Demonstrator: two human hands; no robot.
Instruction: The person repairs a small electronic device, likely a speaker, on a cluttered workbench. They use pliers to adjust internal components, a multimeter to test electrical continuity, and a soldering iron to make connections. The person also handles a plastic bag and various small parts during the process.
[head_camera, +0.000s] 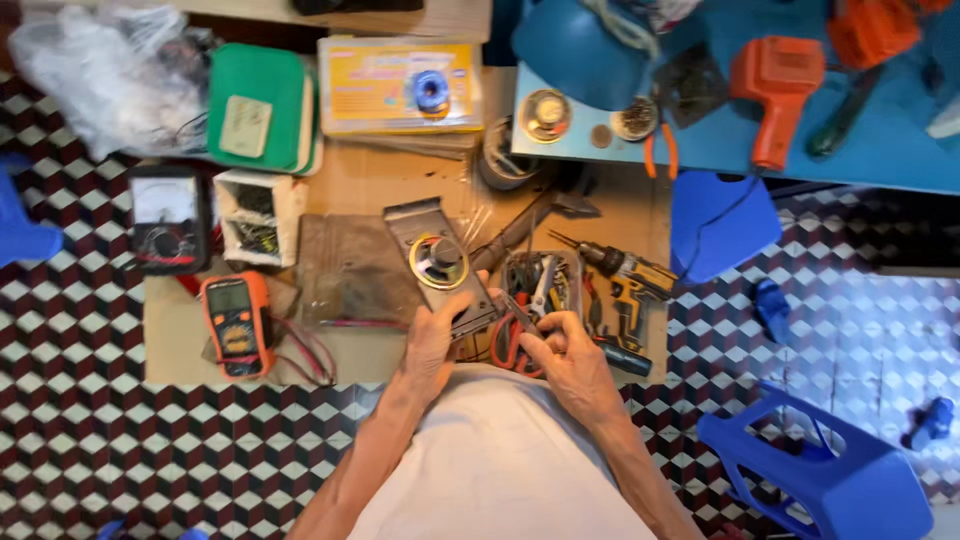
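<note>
Speaker (437, 262), round, mounted on grey metal plate (440, 265): plate clamped at its near end by left hand (432, 345). Right hand (562, 362), just beside that grip, fingers pinched together on thin metal tool (518, 312) touching the plate's near edge. Red-handled pliers (507, 345) beneath; cordless drill (625, 280) beyond; orange multimeter (236, 322) well apart.

My right hand (566, 362) covers the handles of the small tool it holds, so I can't tell its kind. Left hand (436, 340) hides the near end of the metal plate (432, 262). Tool tray (545, 290) contents too cluttered to sort. Orange tools (872, 28) cut off at the top edge; clear bag (112, 70) contents blurred.
</note>
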